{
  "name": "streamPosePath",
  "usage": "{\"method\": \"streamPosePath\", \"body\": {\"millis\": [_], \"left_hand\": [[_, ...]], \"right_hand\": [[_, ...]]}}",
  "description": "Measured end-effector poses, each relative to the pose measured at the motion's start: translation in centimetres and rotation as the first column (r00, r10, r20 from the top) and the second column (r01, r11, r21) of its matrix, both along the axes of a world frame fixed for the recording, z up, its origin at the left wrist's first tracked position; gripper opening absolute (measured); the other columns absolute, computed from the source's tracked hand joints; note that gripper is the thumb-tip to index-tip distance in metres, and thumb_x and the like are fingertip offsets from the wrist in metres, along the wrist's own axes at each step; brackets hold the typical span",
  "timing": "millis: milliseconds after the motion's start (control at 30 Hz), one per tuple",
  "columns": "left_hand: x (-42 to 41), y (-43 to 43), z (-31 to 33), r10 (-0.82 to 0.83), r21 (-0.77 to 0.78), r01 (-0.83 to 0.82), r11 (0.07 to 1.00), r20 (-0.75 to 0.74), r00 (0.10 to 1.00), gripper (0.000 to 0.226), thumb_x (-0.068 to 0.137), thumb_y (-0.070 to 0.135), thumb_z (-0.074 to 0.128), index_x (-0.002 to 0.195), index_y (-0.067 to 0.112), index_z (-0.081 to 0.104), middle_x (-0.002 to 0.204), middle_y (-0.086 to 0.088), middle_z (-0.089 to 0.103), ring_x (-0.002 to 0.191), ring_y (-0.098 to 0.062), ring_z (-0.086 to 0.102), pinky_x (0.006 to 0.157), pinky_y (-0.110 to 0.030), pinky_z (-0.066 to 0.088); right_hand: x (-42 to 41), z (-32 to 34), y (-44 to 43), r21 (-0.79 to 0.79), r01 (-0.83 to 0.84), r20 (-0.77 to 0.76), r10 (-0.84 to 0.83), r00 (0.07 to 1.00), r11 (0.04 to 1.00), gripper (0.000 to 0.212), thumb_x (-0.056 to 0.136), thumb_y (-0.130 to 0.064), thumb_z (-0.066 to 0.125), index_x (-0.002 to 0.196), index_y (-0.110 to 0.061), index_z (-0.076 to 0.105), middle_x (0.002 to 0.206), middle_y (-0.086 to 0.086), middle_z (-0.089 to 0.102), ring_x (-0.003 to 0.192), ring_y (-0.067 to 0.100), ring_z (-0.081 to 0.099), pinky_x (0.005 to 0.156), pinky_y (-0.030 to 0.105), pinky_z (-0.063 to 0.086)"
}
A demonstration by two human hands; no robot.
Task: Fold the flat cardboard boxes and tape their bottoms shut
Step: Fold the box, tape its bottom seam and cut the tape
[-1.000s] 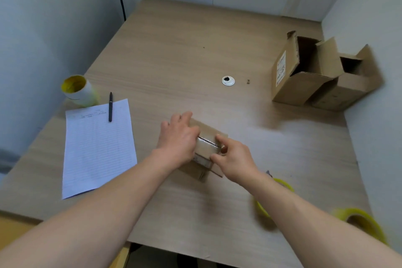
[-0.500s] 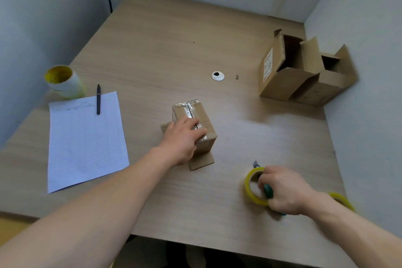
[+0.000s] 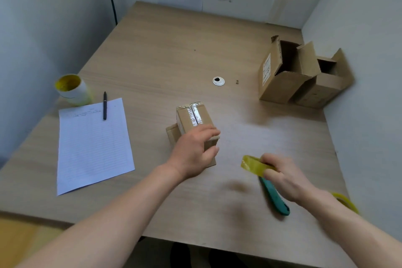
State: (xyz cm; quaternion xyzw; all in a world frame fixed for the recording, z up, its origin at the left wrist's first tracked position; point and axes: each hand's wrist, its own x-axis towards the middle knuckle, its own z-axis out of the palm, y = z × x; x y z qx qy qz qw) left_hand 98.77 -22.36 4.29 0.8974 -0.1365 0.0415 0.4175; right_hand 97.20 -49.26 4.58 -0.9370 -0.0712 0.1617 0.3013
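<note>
Near the right wall (image 3: 369, 50), two boxes (image 3: 280, 87) stand open.

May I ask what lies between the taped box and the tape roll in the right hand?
The head view shows only bare table between the taped box and the tape roll.

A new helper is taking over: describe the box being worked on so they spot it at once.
On the table, look near the middle, right of the sheet of paper. The small box is gripped by the left hand. Unlike the two open boxes by the right wall, it is shut on top with shiny tape.
</note>
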Motion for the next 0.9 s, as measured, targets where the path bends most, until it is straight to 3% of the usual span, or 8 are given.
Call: {"method": "streamPosePath", "body": {"millis": [100,233,333,433,567,633,733,900], "left_hand": [[-0.5,-0.9,2.0,-0.025,-0.229,-0.029,0.973,-0.229,0.973,0.032,0.091,0.011,0.067,0.123,0.011,0.068,0.117,0.006,0.063,0.11,-0.001,0.055,0.099,-0.012,0.039],[-0.6,-0.8,3.9,-0.134,-0.475,-0.12,0.872,-0.467,0.874,0.025,0.09,0.019,0.067,0.115,0.017,0.071,0.112,0.003,0.071,0.108,-0.009,0.063,0.103,-0.027,0.046],[-0.6,-0.2,4.3,-0.171,-0.53,-0.18,0.829,-0.546,0.821,0.027,0.078,0.035,0.064,0.1,0.024,0.074,0.104,-0.001,0.075,0.104,-0.016,0.067,0.099,-0.033,0.051],[-0.8,0.2,4.5,-0.2,-0.546,-0.167,0.821,-0.548,0.812,0.027,0.083,0.033,0.066,0.098,0.014,0.076,0.095,0.0,0.073,0.087,-0.008,0.063,0.077,-0.017,0.048],[-1.0,0.4,4.0,-0.142,-0.555,-0.209,0.805,-0.522,0.841,0.053,0.07,0.056,0.068,0.087,0.006,0.077,0.089,-0.029,0.067,0.079,-0.02,0.052,0.076,-0.034,0.041],[-1.0,0.4,3.9,-0.107,-0.543,-0.235,0.806,-0.524,0.845,0.059,0.066,0.059,0.07,0.084,0.003,0.075,0.08,-0.023,0.065,0.074,-0.019,0.05,0.074,-0.035,0.039],[-0.9,0.2,3.9,-0.034,-0.519,-0.29,0.804,-0.527,0.849,0.043,0.064,0.05,0.076,0.073,0.008,0.075,0.069,-0.005,0.065,0.065,-0.014,0.052,0.067,-0.031,0.042],[-0.8,0.0,3.8,0.026,-0.457,-0.307,0.835,-0.524,0.851,0.012,0.077,0.02,0.081,0.073,0.01,0.076,0.07,-0.002,0.07,0.064,-0.009,0.058,0.064,-0.024,0.045]], "right_hand": [[0.8,2.3,2.4,0.404,0.096,-0.072,-0.073,0.995,0.91,0.016,0.062,-0.018,0.048,0.067,-0.007,0.059,0.059,0.008,0.049,0.059,0.017,0.045,0.056,0.033,0.033],[0.9,4.5,5.2,0.566,0.056,-0.081,-0.012,0.997,0.822,0.017,0.06,-0.012,0.046,0.063,-0.001,0.058,0.055,0.005,0.047,0.054,0.014,0.042,0.047,0.024,0.033],[0.8,5.4,6.4,0.587,0.003,-0.054,0.036,0.998,0.809,0.016,0.061,-0.012,0.045,0.063,-0.004,0.059,0.055,0.002,0.047,0.052,0.012,0.043,0.046,0.021,0.034],[1.0,5.5,7.1,0.572,-0.03,-0.025,0.054,0.998,0.82,0.016,0.062,-0.013,0.045,0.064,-0.004,0.059,0.056,0.001,0.047,0.055,0.012,0.042,0.048,0.022,0.034],[1.2,5.1,7.2,0.524,-0.053,0.002,0.061,0.998,0.85,0.017,0.063,-0.014,0.047,0.066,-0.004,0.06,0.057,0.0,0.047,0.056,0.013,0.042,0.05,0.027,0.032],[1.2,4.9,7.2,0.487,-0.08,0.032,0.074,0.997,0.87,0.016,0.064,-0.015,0.047,0.066,-0.007,0.061,0.057,-0.002,0.047,0.057,0.012,0.041,0.051,0.028,0.031],[1.3,4.6,7.2,0.45,-0.094,0.046,0.083,0.996,0.888,0.015,0.065,-0.018,0.048,0.067,-0.011,0.062,0.059,-0.001,0.049,0.058,0.012,0.044,0.053,0.031,0.034],[1.7,4.1,6.7,0.365,-0.117,0.066,0.099,0.993,0.924,0.023,0.062,-0.034,0.047,0.07,-0.018,0.062,0.062,0.005,0.057,0.061,0.021,0.052,0.058,0.048,0.046]]}}
